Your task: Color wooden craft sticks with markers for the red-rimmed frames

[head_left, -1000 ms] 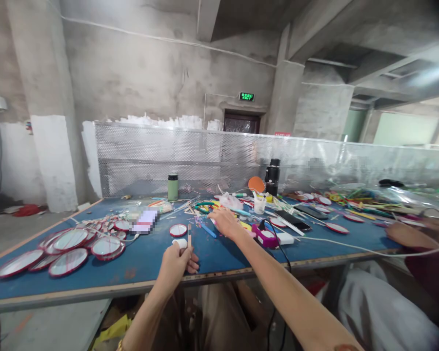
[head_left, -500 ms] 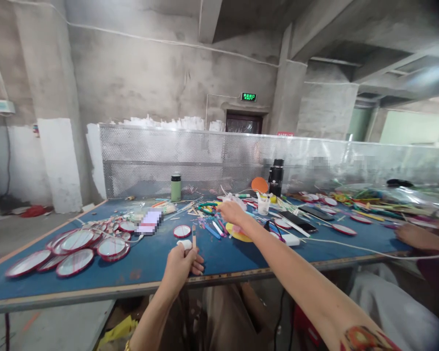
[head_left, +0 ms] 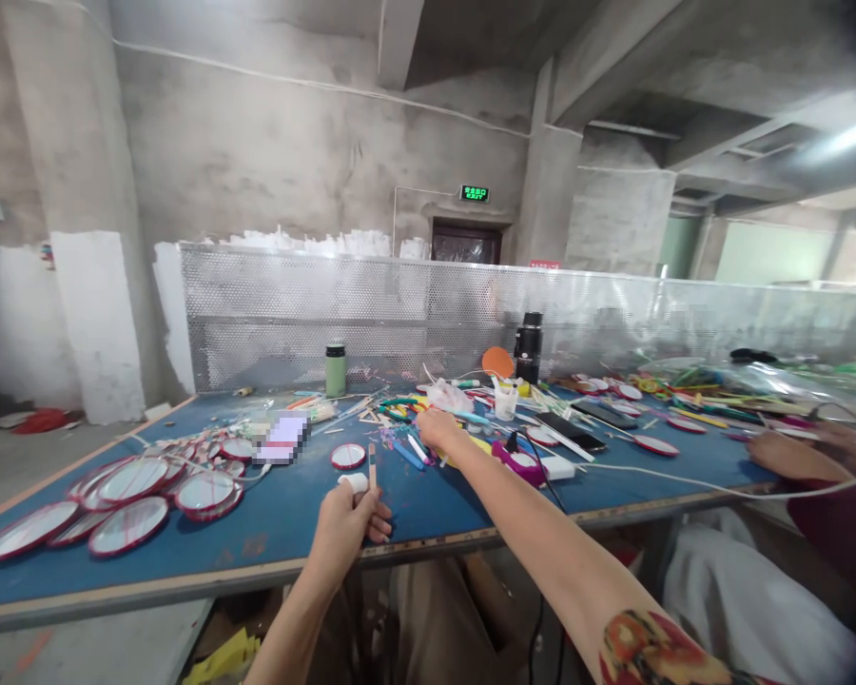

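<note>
My left hand [head_left: 346, 528] is closed near the table's front edge. It holds a thin stick [head_left: 372, 466] upright, and a small white object [head_left: 354, 482] shows at its fingertips. My right hand [head_left: 437, 427] reaches forward over the blue table [head_left: 285, 518] into a heap of coloured sticks and pens [head_left: 406, 419]. Its fingers are curled downward, and what they touch is hidden. A small round red-rimmed mirror [head_left: 347, 456] lies between both hands.
Several red-rimmed round mirrors [head_left: 128, 490] pile up at the left. A green bottle [head_left: 335, 368] and a black flask [head_left: 529, 346] stand at the back by a perforated metal screen [head_left: 414, 304]. Another person's arm [head_left: 799, 457] rests at the right. A white cable [head_left: 685, 480] crosses the table.
My right hand went out toward the back of the pile, then drew back slightly nearer. My left hand has stayed closed on the stick near the front edge.
</note>
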Demonstrator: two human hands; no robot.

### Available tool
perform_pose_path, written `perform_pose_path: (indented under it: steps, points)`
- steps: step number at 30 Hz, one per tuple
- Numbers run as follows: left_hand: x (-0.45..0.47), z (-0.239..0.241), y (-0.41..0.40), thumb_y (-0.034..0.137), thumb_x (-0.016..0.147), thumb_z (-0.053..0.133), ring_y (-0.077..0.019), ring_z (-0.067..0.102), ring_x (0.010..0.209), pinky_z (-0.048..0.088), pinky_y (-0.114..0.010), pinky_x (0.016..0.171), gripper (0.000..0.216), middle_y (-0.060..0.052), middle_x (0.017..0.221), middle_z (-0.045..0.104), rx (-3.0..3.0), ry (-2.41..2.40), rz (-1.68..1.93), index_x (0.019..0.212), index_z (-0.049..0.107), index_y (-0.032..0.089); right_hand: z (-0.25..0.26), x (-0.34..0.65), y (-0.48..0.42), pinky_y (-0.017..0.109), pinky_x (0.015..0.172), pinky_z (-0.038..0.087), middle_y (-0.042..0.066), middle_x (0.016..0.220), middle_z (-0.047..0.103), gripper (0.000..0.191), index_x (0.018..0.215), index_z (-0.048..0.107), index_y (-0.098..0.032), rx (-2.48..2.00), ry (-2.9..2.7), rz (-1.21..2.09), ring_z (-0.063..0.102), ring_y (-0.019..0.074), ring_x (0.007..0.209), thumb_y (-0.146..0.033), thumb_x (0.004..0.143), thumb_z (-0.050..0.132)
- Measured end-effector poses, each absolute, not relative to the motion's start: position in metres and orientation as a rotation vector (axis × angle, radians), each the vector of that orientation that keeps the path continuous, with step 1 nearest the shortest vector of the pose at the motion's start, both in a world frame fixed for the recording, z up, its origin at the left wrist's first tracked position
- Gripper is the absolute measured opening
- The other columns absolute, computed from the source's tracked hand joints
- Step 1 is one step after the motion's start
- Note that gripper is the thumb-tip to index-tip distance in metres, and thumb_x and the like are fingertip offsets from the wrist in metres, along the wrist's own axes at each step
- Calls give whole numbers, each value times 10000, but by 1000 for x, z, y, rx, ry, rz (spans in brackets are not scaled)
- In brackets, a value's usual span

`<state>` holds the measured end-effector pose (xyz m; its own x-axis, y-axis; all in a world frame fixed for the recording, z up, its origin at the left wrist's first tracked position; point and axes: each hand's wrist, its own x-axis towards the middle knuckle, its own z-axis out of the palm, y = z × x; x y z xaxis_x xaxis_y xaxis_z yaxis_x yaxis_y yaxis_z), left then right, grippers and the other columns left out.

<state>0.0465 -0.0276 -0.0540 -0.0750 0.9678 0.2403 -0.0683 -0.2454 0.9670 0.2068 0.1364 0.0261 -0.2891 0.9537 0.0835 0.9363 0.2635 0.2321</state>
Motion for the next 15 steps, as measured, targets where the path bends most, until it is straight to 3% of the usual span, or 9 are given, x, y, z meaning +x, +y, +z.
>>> perform_pose_path:
  steps: [15]
  points:
    - [46, -55, -25, 445, 725, 655, -157, 647, 440, 512, -227, 394, 324, -50, 572, 674, 1306, 1066, 1480, 690, 538, 145, 26, 206, 144, 415, 856, 541, 94, 1222, 596, 328, 1230, 572, -158, 1952, 2403, 280, 625, 223, 1031, -313, 943, 603]
